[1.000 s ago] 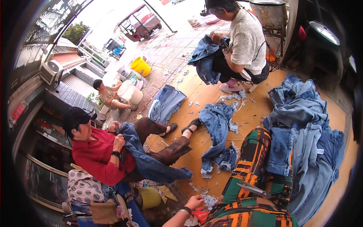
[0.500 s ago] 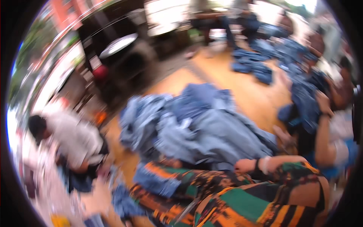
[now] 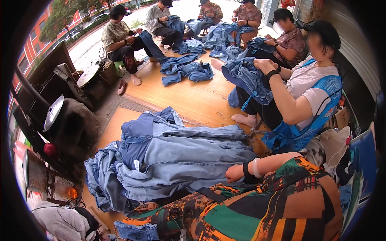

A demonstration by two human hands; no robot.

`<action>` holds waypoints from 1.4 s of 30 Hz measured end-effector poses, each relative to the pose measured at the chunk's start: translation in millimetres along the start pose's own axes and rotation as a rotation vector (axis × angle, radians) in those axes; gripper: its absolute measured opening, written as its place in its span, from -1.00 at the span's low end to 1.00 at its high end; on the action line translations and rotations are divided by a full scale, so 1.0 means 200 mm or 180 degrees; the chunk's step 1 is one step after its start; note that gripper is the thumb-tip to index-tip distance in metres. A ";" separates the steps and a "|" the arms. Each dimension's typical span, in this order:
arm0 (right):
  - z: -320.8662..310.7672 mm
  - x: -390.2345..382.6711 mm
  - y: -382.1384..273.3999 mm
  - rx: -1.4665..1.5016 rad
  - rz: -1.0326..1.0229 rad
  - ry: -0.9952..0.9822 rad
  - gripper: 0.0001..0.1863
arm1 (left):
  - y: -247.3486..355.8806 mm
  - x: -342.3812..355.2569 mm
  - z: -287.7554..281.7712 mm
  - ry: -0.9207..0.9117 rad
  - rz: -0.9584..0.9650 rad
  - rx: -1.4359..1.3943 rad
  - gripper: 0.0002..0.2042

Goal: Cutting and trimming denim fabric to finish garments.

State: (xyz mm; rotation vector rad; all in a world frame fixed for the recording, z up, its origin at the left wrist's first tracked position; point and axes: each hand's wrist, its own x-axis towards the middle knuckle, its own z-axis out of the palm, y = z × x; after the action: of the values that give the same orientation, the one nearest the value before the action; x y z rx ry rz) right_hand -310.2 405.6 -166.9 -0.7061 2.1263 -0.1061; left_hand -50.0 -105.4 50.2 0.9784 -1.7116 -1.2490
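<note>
My right hand [image 3: 234, 173] rests at the near right side of a pair of pale blue jeans [image 3: 193, 154], its fingers curled in. Whether they pinch any cloth is hidden. A black wristband [image 3: 247, 170] and a white bracelet [image 3: 256, 166] circle that wrist. The jeans lie on a heap with their legs stretched to the right; a darker blue lining [image 3: 136, 134] and a small white label [image 3: 136, 165] show. My left hand is out of sight. Across my lap spreads a patterned garment [image 3: 257, 213], with a denim piece [image 3: 136, 231] at its lower left.
Yellow-brown boards [image 3: 173, 98] carry more jeans [image 3: 187, 72] farther off. Close on the right, a co-worker [image 3: 305, 80] handles denim on a blue chair [image 3: 327, 94]; several others sit around the far side. A stove with a metal lid [image 3: 54, 112] stands left. A person's grey top [image 3: 64, 219] shows lower left.
The view has swung and sharpened, bringing the far co-workers into sight and sending the left person toward the lower corner. My right hand has moved left in the picture, against the jeans.
</note>
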 end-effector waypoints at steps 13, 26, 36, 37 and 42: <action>-0.10 0.02 -0.04 0.0380 -0.0036 0.0278 -0.65 | 0.22 0.01 0.25 -0.0644 0.0280 -0.0694 -0.84; -0.08 0.02 -0.07 0.0309 -0.0026 0.0130 -0.63 | 0.15 0.04 0.20 -0.0650 -0.0152 -0.0906 -0.80; -0.06 0.04 -0.07 0.0137 -0.0050 0.0048 -0.63 | 0.12 0.04 0.21 -0.0614 -0.0221 -0.0872 -0.80; -0.06 0.05 -0.07 0.0135 -0.0061 0.0048 -0.63 | 0.12 0.04 0.22 -0.0615 -0.0228 -0.0870 -0.80; -0.07 0.03 -0.07 0.0179 -0.0037 0.0060 -0.63 | 0.11 0.04 0.24 -0.0608 -0.0254 -0.0872 -0.80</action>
State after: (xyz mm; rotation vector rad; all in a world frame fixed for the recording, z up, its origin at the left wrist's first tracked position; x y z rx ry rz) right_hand -317.0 388.9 -158.9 -0.6867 2.1289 -0.1787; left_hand -100.2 -90.9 63.6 0.7910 -1.5996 -1.6248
